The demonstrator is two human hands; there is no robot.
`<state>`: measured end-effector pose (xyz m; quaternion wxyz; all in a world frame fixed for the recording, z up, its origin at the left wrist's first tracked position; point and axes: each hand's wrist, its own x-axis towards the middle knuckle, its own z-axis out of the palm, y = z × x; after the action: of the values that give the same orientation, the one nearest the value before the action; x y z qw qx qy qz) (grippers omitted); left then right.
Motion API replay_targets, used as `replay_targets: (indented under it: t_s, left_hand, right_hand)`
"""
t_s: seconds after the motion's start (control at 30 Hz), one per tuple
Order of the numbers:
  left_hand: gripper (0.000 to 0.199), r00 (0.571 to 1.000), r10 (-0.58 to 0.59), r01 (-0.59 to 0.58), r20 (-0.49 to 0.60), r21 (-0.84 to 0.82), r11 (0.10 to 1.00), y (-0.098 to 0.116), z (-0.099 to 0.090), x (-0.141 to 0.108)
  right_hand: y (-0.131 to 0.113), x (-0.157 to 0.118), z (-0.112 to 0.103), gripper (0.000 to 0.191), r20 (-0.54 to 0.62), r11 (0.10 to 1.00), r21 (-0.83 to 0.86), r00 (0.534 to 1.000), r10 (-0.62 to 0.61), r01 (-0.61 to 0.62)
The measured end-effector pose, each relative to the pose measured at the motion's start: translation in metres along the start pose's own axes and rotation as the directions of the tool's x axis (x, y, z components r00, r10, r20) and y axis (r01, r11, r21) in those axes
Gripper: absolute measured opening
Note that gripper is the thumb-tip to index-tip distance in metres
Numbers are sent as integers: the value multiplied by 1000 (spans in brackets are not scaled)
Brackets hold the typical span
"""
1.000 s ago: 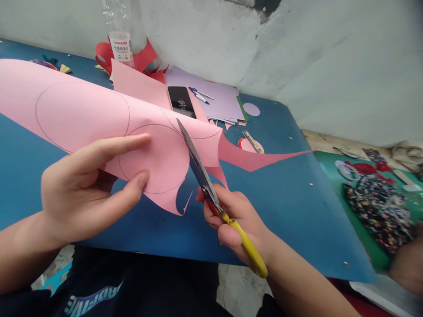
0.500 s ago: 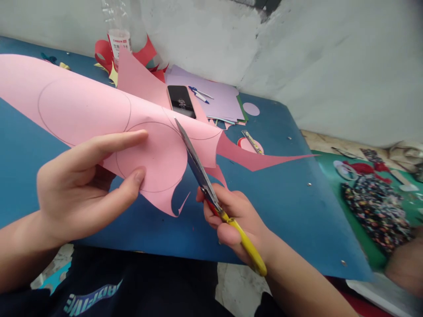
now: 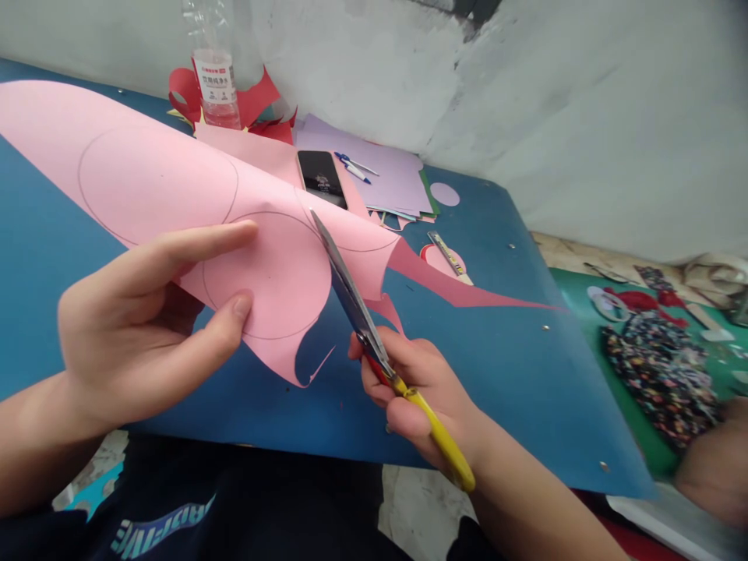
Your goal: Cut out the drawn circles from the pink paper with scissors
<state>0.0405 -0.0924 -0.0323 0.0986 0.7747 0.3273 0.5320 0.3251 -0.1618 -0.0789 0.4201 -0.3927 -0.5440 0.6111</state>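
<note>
A curved pink paper sheet [image 3: 274, 273] with pencilled circles spans the left and middle of the view. My left hand [image 3: 134, 335] pinches it between thumb and fingers, beside one circle. My right hand [image 3: 418, 393] grips scissors [image 3: 351, 292] with yellow and red handles. The scissors' blades lie along the right edge of that circle, close together, their tip near the sheet's upper fold. Below the circle the edge is cut in a curve, with a thin sliver hanging from it. A long pink point of paper stretches to the right.
On the blue table [image 3: 496, 374], a phone [image 3: 321, 179], blue-and-white pens [image 3: 354, 167], purple sheets [image 3: 379, 167] and a clear bottle [image 3: 216, 89] stand or lie behind the sheet. A cutter [image 3: 449, 257] rests on round paper. At right, a person's blurred arm [image 3: 716, 467] shows beside patterned fabric [image 3: 660, 374].
The pink sheet has shifted and its raised back part has dropped, uncovering more of the bottle. My left hand has moved slightly left. The scissors stay at the circle's edge.
</note>
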Motion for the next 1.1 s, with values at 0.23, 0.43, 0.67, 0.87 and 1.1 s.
replay_targets:
  t_s: [0.23, 0.43, 0.67, 0.87, 1.1]
  left_hand:
    - [60, 998, -55, 55, -1, 14, 998, 2, -1, -5]
    - [57, 993, -113, 113, -18, 16, 993, 4, -1, -5]
    - [59, 993, -117, 117, -22, 24, 993, 5, -1, -6]
    - [58, 998, -68, 67, 11, 34, 997, 4, -4, -4]
    - [60, 1000, 9, -9, -11, -8, 1000, 0, 2, -1]
  right_hand:
    - [-3, -2, 1, 47, -4, 1000, 1, 1000, 7, -7]
    - [-3, -4, -1, 46, 14, 999, -35, 1000, -2, 3]
    - [-5, -6, -3, 64, 32, 994, -103, 999, 39, -35]
    - [-3, -2, -4, 82, 80, 945, -324, 997, -25, 50]
    - [-7, -3, 1, 99, 99, 915, -404, 994, 47, -3]
